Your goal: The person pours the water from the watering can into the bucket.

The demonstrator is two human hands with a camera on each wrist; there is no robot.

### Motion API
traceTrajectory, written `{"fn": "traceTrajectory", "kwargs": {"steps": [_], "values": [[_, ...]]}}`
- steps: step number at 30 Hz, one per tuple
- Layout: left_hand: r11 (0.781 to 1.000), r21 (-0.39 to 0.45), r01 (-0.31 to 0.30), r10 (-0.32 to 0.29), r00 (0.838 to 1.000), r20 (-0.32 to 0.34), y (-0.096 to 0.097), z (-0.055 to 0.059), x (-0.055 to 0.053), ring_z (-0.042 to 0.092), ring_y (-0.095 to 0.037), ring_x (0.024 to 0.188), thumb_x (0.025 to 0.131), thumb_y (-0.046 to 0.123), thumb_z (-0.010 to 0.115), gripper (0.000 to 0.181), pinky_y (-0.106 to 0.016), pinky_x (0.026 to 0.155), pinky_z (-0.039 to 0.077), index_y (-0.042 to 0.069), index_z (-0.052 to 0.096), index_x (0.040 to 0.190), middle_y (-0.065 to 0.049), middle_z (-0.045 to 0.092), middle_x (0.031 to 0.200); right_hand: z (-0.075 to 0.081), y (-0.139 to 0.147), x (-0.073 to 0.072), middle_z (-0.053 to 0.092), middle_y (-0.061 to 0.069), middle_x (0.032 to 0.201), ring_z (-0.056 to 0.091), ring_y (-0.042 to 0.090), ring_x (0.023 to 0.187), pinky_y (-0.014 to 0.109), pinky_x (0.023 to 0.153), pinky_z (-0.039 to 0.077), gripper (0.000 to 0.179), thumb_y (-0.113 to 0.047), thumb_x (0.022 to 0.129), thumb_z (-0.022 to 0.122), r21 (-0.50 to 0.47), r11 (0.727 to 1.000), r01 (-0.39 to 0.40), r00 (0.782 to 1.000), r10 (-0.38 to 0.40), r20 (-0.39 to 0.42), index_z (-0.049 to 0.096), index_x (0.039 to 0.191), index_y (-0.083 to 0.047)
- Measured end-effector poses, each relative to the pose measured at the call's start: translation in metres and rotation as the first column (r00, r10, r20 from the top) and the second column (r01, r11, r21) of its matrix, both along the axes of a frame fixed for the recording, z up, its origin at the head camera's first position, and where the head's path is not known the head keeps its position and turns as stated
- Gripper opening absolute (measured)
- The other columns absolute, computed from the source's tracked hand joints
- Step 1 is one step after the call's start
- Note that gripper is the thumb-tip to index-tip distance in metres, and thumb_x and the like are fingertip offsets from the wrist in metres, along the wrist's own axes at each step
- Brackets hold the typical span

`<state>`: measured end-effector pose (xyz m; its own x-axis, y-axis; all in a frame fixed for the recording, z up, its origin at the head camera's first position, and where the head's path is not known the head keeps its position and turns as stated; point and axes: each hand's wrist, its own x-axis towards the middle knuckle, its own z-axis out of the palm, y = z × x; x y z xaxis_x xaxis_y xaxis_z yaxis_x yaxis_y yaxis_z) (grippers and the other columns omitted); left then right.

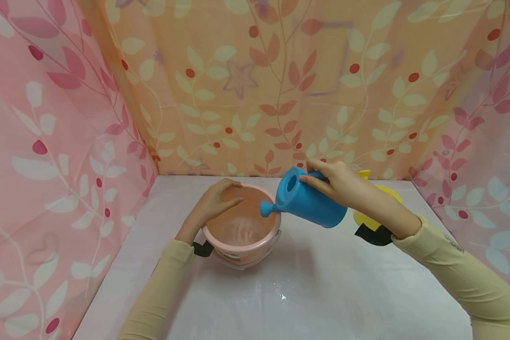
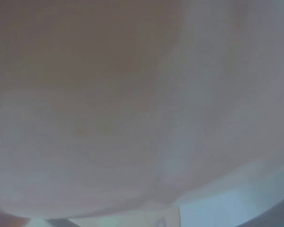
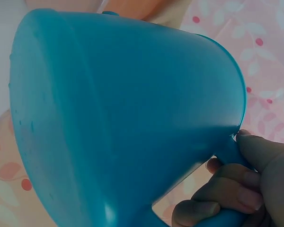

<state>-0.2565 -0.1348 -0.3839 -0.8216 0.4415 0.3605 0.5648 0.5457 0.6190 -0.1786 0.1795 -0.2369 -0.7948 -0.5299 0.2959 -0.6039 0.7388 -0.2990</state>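
A pink bucket [image 1: 242,248] stands on the white table with its white handle hanging down at the side. My left hand [image 1: 214,203] rests at its left rim, with fingers along the edge and the thumb stretched over the opening. By its handle, my right hand [image 1: 340,182] holds a blue watering can [image 1: 312,205]. The can is tilted left in the air, and its spout reaches the bucket's right rim. In the right wrist view, fingers [image 3: 232,189] curl round the can's handle. The left wrist view is a blurred close-up of a pale surface.
Behind my right forearm is a yellow object [image 1: 388,193], partly hidden, its kind unclear. Small wet-looking spots [image 1: 283,297] shine on the white tabletop [image 1: 344,283]. Leaf-patterned cloth [image 1: 238,118] encloses the table at the back and both sides.
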Motion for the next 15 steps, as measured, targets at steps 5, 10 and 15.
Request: {"fn": "traceTrajectory", "kwargs": {"steps": [5,10,15], "values": [[1.000,-0.007,-0.005,0.005,1.000,0.001,0.0000,-0.0004,-0.0002,0.050,-0.018,0.117,0.084,0.033,0.068,0.037,-0.039,0.102,0.038,0.016,0.060,0.116,0.003,0.058,0.117,0.0011,-0.0008,-0.0012,0.064,0.009,0.078,0.066,0.027,0.070,0.049,0.071,0.054,0.016,-0.024,0.090,0.061,0.003,1.000,-0.022,1.000,0.022,-0.010,0.051,0.092,-0.011],[1.000,-0.009,-0.003,0.003,1.000,0.007,-0.0003,-0.0004,-0.0010,0.050,-0.018,0.118,0.084,0.034,0.067,0.037,-0.039,0.102,0.038,0.017,0.059,0.116,0.003,0.058,0.117,0.0040,-0.0034,-0.0011,0.066,0.009,0.082,0.067,0.029,0.074,0.049,0.072,0.054,0.019,-0.026,0.089,0.061,0.016,1.000,-0.018,1.000,0.018,0.004,0.052,0.097,-0.011],[1.000,-0.007,-0.002,0.002,1.000,0.012,-0.0004,0.0004,-0.0009,0.050,-0.019,0.118,0.085,0.034,0.067,0.038,-0.040,0.102,0.038,0.016,0.059,0.116,0.002,0.058,0.118,0.0056,-0.0057,-0.0009,0.067,0.010,0.087,0.068,0.031,0.077,0.050,0.072,0.054,0.021,-0.026,0.089,0.061,0.018,1.000,-0.011,1.000,0.011,0.018,0.054,0.099,-0.010]]}}
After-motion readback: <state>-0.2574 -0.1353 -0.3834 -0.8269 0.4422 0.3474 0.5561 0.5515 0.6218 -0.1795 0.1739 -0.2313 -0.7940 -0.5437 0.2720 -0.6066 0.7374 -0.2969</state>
